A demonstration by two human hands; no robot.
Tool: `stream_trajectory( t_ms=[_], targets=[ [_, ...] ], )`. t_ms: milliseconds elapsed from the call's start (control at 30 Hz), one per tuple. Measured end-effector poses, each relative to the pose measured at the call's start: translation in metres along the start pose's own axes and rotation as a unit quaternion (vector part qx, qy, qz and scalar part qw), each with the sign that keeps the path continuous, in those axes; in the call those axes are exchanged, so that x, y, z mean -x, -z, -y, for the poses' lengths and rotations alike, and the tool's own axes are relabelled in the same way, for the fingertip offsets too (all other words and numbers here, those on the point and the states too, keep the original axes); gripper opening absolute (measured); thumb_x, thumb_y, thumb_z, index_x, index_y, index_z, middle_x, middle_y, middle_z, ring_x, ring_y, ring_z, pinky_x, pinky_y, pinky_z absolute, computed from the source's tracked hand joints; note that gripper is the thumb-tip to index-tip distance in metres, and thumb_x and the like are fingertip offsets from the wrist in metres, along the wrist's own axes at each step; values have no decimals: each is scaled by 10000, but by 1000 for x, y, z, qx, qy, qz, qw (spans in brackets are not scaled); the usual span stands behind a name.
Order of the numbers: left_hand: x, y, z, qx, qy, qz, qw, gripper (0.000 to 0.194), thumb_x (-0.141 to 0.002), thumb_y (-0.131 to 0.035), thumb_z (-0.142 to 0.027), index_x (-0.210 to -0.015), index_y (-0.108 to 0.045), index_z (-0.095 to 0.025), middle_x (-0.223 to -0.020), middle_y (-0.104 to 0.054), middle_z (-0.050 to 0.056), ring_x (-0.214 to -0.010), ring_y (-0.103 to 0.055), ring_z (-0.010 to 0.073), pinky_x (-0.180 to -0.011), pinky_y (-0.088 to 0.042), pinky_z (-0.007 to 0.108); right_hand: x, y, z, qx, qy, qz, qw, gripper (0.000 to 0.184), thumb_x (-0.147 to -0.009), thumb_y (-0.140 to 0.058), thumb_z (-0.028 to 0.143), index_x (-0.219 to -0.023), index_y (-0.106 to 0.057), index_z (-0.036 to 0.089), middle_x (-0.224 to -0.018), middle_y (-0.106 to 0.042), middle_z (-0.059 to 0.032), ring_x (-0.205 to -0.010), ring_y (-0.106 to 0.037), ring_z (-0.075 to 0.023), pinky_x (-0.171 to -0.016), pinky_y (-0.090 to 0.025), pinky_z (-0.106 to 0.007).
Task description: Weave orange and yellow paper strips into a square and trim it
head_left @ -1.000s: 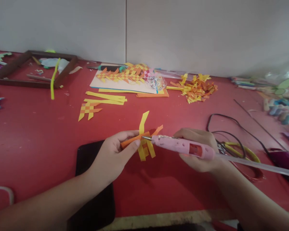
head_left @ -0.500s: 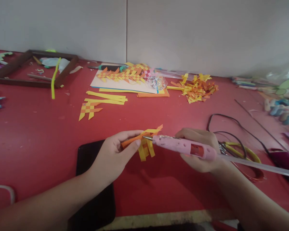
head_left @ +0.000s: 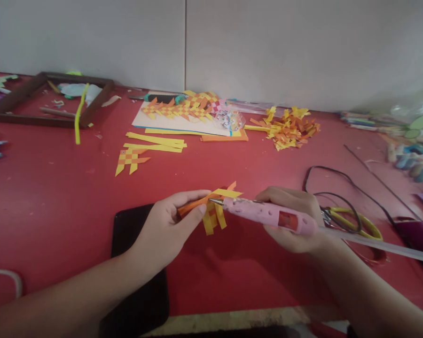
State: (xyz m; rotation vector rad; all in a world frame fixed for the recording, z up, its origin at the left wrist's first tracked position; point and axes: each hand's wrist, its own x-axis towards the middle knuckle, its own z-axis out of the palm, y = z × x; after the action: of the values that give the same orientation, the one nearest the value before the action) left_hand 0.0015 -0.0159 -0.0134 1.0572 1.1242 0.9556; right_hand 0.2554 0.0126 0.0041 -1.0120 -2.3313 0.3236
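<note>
My left hand [head_left: 172,223] pinches a woven piece of orange and yellow paper strips [head_left: 215,216] between thumb and fingers, above the table. Loose strip ends stick out of it to the upper right and hang below. My right hand [head_left: 296,216] is wrapped round a pink hot glue gun [head_left: 264,213], which points left. Its metal nozzle lies against or just over the strips near my left thumb; which of the two I cannot tell. A clear glue stick [head_left: 373,244] trails from the gun's back end to the right.
Behind lie a finished woven paper fish [head_left: 130,159], yellow paper strips [head_left: 158,143], white sheets [head_left: 186,125] with woven pieces, and a heap of paper scraps [head_left: 291,129]. A black phone-like slab [head_left: 137,286] sits under my left forearm. Yellow-handled pliers [head_left: 356,223] and a cable [head_left: 341,173] lie right. A wooden frame [head_left: 28,121] stands left.
The yellow strip at the top of the woven piece has swung out to the right and down. Both hands and the glue gun have hardly moved.
</note>
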Motion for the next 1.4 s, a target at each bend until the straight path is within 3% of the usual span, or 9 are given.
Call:
stream_trajectory(
  t_ms=[433,700,833,933,1133,1200,1300,1367,1400],
  targets=[
    [3,0,0,-68,-28,-4,997,303,-914,-645,-366,-1184,-697,-239,-1205,-734,32,-1074,-700,178,-891,-564,218,4,3,2,34,-6,4,999,99,-783,-517,272,-809,-568,191,-631,-613,-4,-479,-526,-108,-439,-390,-242],
    [0,2,0,-36,27,-19,999,316,-886,-683,-399,-1168,-707,-256,-1172,-745,26,-1087,-691,199,-934,-552,273,6,16,0,85,23,-35,995,95,-786,-578,271,-870,-565,227,-654,-614,-11,-515,-543,-146,-480,-391,-287],
    [-4,3,4,101,71,-39,992,320,-830,-758,-365,-1127,-718,-256,-1088,-770,7,-985,-724,172,-878,-575,252,7,29,-20,167,-20,-81,982,211,-771,-590,208,-980,-594,237,-777,-665,-60,-638,-595,-205,-586,-415,-344],
    [-4,2,2,154,100,-38,982,307,-812,-779,-324,-1100,-722,-233,-1039,-782,17,-931,-738,169,-834,-590,249,11,29,-50,238,-19,-10,971,356,-754,-616,155,-1105,-589,209,-881,-701,-102,-756,-627,-256,-664,-395,-389],
    [-3,0,-3,174,133,-5,976,276,-846,-731,-273,-1113,-708,-207,-1017,-784,51,-898,-749,190,-814,-604,284,23,19,-98,260,-8,-41,965,414,-665,-579,10,-1002,-656,238,-797,-690,-72,-703,-568,-222,-609,-314,-356],
    [-3,-1,-2,168,136,12,976,285,-845,-728,-285,-1117,-702,-205,-1014,-783,53,-910,-746,192,-824,-601,290,20,17,-91,266,-25,-80,960,451,-679,-563,5,-1053,-646,243,-839,-680,-88,-742,-570,-246,-640,-345,-376],
    [-2,-2,0,136,150,55,978,303,-848,-714,-307,-1131,-692,-202,-1003,-781,51,-879,-746,187,-806,-598,296,10,12,-52,251,-58,-149,955,473,-752,-554,48,-1189,-586,227,-1001,-673,-127,-912,-591,-316,-769,-414,-459],
    [-1,-3,-1,81,160,94,979,313,-848,-696,-300,-1142,-689,-193,-968,-781,54,-841,-745,190,-777,-593,303,3,5,-19,114,-94,-143,979,344,-846,-565,117,-1170,-589,230,-1038,-677,-106,-988,-612,-293,-850,-457,-462],
    [0,-4,-3,49,157,115,980,313,-846,-687,-290,-1143,-691,-190,-957,-781,54,-834,-742,192,-766,-586,301,0,1,-3,37,-93,-106,989,317,-875,-579,167,-1185,-583,231,-1065,-676,-97,-1004,-624,-275,-859,-478,-446]
  ],
)
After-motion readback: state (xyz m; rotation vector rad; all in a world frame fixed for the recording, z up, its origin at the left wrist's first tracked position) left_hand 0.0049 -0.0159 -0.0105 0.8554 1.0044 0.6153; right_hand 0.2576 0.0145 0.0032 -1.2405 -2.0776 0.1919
